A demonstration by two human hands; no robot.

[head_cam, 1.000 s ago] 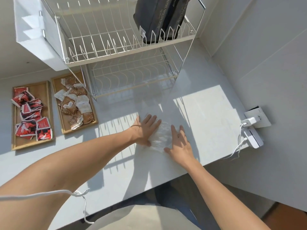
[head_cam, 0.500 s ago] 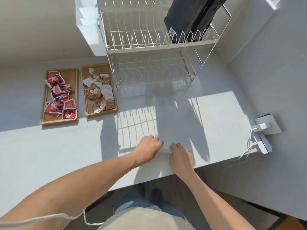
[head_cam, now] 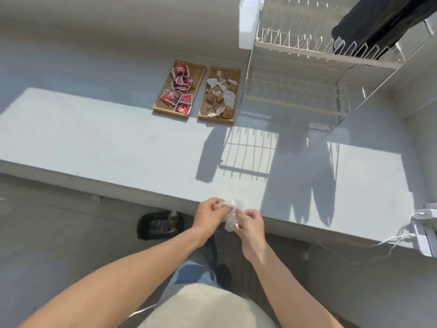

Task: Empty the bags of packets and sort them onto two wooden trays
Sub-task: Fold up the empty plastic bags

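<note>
Both hands bunch a clear bag at the counter's near edge.

The left tray point(head_cam: 199, 74) holds red packets point(head_cam: 179, 91); the right tray point(head_cam: 236, 74), just beside it, holds brown and white packets point(head_cam: 220, 98). The left hand point(head_cam: 209, 215) and right hand point(head_cam: 250, 223) have their fingers curled and pinching the bag point(head_cam: 230, 210), which is crumpled, see-through plastic, well apart from the trays. Whether anything is inside it cannot be told.

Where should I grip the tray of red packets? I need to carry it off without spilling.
Judging by its shape, take the tray of red packets by its two long wooden rims, coming from above. The near end sits clear of packets; the tray of brown packets lies close on its right, so fingers fit tightly there.
</note>
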